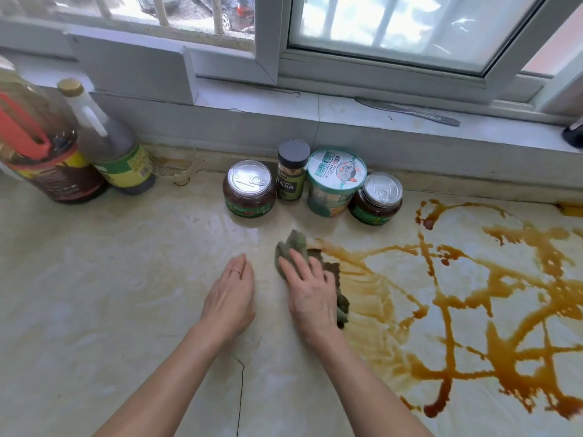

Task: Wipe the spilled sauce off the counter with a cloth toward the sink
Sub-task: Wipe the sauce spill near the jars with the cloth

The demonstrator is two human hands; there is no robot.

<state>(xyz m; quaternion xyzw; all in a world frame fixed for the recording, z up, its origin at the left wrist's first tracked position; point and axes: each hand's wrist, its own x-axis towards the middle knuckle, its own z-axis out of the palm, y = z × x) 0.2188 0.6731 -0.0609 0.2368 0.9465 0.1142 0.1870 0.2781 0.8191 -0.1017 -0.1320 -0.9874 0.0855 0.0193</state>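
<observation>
Right below me, on the pale counter (110, 294), both my hands lie flat. My left hand (232, 291) rests with straight fingers on bare stone and holds nothing. My right hand (307, 294), just beside it at 3 o'clock, presses the green cloth (291, 246) with fingers straight and spread, not bunching it. The cloth shows past my fingertips at 12 o'clock and along my palm's outer edge at 4, so its long axis runs roughly 12 to 5.

The spilled sauce (501, 364) begins at the cloth's outer edge and sprawls off at 3 o'clock, thin smears first and thick brown trails well beyond. My right hand is the nearer one, so I judge the next stroke must reach that way. The sink is out of view, and I cannot tell which way to draw.

Farther off at 12 o'clock, jars (247, 192) and a tub (334, 184) stand against the wall.
</observation>
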